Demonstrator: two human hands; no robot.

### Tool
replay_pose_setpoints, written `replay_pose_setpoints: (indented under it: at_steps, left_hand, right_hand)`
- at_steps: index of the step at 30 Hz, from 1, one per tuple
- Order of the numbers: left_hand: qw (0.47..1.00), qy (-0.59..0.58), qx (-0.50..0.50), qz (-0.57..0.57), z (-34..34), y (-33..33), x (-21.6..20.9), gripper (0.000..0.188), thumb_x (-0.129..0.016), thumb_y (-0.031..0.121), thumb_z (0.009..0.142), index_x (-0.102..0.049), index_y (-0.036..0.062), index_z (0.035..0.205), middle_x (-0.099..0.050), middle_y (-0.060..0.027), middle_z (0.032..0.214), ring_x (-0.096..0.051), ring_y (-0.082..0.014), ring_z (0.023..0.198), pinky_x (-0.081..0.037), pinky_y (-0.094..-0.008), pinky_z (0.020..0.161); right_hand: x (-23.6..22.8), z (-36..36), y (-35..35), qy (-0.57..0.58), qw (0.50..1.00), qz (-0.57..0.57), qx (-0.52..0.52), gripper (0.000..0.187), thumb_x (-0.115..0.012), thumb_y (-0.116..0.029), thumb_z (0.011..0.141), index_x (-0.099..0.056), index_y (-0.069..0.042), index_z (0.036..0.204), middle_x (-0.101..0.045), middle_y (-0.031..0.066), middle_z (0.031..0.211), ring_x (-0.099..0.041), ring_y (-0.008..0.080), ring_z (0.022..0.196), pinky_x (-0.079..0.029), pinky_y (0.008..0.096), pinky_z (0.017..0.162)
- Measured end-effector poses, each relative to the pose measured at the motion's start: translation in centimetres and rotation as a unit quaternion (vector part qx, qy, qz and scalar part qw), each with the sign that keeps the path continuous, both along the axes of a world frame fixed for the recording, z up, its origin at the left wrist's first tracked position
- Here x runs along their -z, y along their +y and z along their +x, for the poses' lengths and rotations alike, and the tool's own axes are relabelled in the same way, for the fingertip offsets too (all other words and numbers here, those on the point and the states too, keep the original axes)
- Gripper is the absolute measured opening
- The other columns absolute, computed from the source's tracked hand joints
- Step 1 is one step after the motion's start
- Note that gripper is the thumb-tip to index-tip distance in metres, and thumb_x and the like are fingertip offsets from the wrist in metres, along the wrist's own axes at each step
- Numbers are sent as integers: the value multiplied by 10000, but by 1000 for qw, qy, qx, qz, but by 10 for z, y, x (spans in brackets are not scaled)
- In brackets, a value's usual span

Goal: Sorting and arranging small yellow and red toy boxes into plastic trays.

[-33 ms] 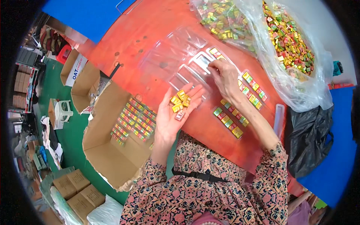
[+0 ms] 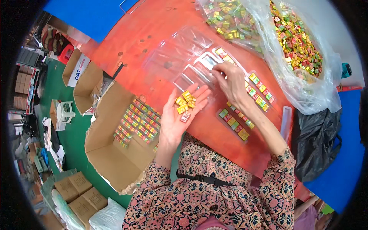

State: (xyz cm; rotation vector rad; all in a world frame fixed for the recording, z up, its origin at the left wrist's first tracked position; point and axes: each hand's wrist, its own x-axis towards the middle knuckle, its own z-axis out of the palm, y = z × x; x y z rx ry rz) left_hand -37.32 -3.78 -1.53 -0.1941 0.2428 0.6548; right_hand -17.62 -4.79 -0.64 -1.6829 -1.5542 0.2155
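My left hand [image 2: 176,119] is palm up with fingers stretched out. Several small gold-wrapped cubes [image 2: 185,100] rest on it, and a reddish cube [image 2: 185,116] lies nearer the wrist. My right hand [image 2: 230,80] bends over a clear plastic tray [image 2: 207,61], thumb and fingertips drawn together. Whatever lies between those fingertips is hidden. Beyond them, a row of wrapped cubes [image 2: 224,55] sits in a slot of a tray. Near my right forearm, filled trays [image 2: 261,91] hold rows of yellow, red and green cubes, and another filled tray [image 2: 234,125] lies closer to me.
Empty clear trays [image 2: 180,44] are stacked on the red table [image 2: 130,50]. An open plastic bag [image 2: 329,65] full of wrapped cubes stands at the far right, above a black bag [image 2: 316,142]. Left of me, a cardboard box [image 2: 111,161] contains filled trays.
My right hand has shifted slightly, and more of the cubes in the slot beyond it shows. My left hand and its cubes look almost unchanged.
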Motion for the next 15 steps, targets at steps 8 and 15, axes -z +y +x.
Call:
replay_pose_setpoints:
  at_steps: [8, 15]
  left_hand:
    - [989, 66, 25, 127, 23, -8, -4, 598, -289, 407, 986, -308, -43, 1379, -354, -245, 1405, -317, -346, 1332, -278, -449, 1102]
    - [991, 74, 38, 109, 27, -25, 7, 560, -274, 361, 991, -305, -35, 1386, -296, -229, 1445, -272, -327, 1358, -248, -441, 1116]
  right_hand:
    - [-29, -44, -67, 77, 965, -49, -247, 182, -675, -126, 767, -623, -16, 902, -588, 131, 925, -595, 293, 873, -493, 380, 733]
    - [-9, -48, -81, 78, 977, -9, -197, 197, -640, -195, 775, -582, -7, 788, -522, 136, 828, -579, 311, 804, -474, 410, 662]
